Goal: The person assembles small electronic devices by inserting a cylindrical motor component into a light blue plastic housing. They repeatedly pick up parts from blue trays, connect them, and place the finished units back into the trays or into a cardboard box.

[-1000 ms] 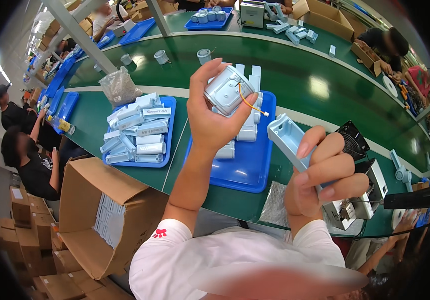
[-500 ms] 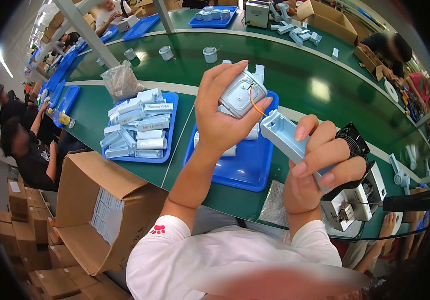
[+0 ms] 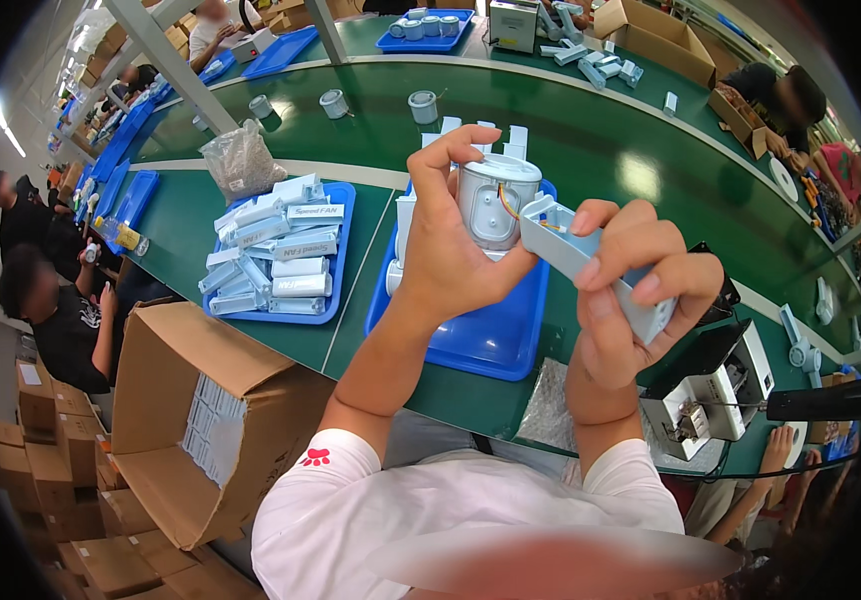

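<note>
Mating two white parts, centre of frame.
Right hand [image 3: 640,285] grips the long white housing [image 3: 590,265]; left hand [image 3: 445,250] clasps the round white motor unit [image 3: 495,200] above the blue tray [image 3: 495,335]. Judged: keep the thin wires unpinched while seating squarely.

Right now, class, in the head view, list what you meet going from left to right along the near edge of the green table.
Open cardboard box → blue tray of white boxed parts → blue tray under the hands → left hand with white round housing → right hand with grey-white rectangular part → small white machine.
</note>
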`<act>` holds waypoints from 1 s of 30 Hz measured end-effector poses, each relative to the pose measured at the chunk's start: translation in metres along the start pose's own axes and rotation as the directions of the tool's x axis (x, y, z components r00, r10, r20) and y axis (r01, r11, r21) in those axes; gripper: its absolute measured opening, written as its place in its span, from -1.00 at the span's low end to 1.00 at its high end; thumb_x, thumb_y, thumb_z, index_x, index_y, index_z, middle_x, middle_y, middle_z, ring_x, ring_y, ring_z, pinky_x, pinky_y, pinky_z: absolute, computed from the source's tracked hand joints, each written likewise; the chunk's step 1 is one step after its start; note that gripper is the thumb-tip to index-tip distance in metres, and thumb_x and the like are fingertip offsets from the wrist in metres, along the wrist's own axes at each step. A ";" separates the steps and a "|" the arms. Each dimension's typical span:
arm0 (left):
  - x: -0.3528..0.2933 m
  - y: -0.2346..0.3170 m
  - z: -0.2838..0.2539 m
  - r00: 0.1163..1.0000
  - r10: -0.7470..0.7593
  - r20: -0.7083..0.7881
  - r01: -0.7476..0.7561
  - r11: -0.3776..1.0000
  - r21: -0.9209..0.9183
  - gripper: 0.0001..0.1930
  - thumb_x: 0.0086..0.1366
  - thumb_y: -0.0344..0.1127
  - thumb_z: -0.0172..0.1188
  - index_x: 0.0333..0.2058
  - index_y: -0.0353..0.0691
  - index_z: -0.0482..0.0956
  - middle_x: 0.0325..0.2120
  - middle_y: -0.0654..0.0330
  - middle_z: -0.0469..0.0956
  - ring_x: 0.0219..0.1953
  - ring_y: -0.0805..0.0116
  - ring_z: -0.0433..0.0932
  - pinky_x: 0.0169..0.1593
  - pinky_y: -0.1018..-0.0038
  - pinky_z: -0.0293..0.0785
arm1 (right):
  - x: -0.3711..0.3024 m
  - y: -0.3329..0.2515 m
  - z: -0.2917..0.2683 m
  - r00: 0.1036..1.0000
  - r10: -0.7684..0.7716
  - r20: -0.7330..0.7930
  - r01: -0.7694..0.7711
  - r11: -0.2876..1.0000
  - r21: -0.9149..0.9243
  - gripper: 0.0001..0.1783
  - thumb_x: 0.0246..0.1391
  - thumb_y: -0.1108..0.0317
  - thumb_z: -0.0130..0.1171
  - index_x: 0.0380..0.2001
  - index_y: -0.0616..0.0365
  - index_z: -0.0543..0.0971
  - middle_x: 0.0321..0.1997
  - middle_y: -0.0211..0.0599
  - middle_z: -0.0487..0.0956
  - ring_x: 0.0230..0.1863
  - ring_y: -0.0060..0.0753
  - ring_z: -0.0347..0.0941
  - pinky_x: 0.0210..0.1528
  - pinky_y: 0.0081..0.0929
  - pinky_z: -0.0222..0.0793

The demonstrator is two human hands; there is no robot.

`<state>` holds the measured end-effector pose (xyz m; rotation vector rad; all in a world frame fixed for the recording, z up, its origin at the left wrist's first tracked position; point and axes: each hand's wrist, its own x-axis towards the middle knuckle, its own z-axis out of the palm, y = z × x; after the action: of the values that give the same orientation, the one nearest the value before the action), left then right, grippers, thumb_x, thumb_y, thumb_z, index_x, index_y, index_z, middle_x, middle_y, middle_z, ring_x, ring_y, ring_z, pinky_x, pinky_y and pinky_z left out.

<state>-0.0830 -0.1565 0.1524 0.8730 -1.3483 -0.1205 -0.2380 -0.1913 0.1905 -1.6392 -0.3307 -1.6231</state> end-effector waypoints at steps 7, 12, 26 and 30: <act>0.000 0.010 -0.001 0.997 -0.081 0.018 0.076 0.977 0.201 -0.09 -0.15 -0.46 0.53 0.20 -0.24 0.21 0.08 -0.03 0.22 0.11 0.03 0.34 0.18 0.22 0.34 | 0.001 0.004 0.002 0.999 0.038 0.007 -0.038 0.999 0.000 -0.59 -0.03 0.77 0.12 -0.20 0.05 0.32 -0.33 -0.12 0.59 -0.32 -0.32 0.45 0.01 -0.06 0.51; 0.002 0.015 0.001 0.997 -0.062 0.037 0.050 0.962 0.268 -0.09 -0.16 -0.44 0.54 0.20 -0.17 0.24 0.12 -0.06 0.18 0.19 -0.07 0.24 0.21 0.19 0.32 | -0.001 0.009 0.001 1.000 -0.015 0.000 0.015 0.999 0.036 -0.58 -0.02 0.76 0.13 -0.18 0.06 0.30 -0.33 -0.11 0.58 -0.32 -0.32 0.45 0.00 -0.06 0.51; -0.001 0.019 0.003 0.996 0.027 0.089 -0.050 0.961 0.272 -0.19 -0.11 -0.52 0.46 0.18 -0.15 0.31 0.17 -0.09 0.14 0.23 -0.11 0.23 0.19 0.17 0.36 | -0.001 0.016 0.003 0.999 0.004 -0.038 -0.001 0.998 0.066 -0.62 0.03 0.71 0.12 -0.18 0.06 0.30 -0.31 -0.09 0.56 -0.31 -0.34 0.43 -0.07 -0.14 0.47; -0.001 0.021 0.004 0.998 0.025 0.056 -0.040 0.960 0.277 -0.20 -0.11 -0.55 0.42 0.18 -0.14 0.32 0.15 -0.09 0.15 0.21 -0.11 0.23 0.19 0.18 0.34 | -0.001 0.015 0.002 1.000 0.029 -0.008 -0.028 0.999 0.039 -0.64 0.01 0.65 0.09 -0.17 0.04 0.29 -0.32 -0.11 0.51 -0.32 -0.38 0.34 -0.10 -0.14 0.39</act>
<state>-0.0949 -0.1436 0.1639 1.0884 -1.4493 0.0746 -0.2268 -0.1994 0.1842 -1.6000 -0.3312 -1.5926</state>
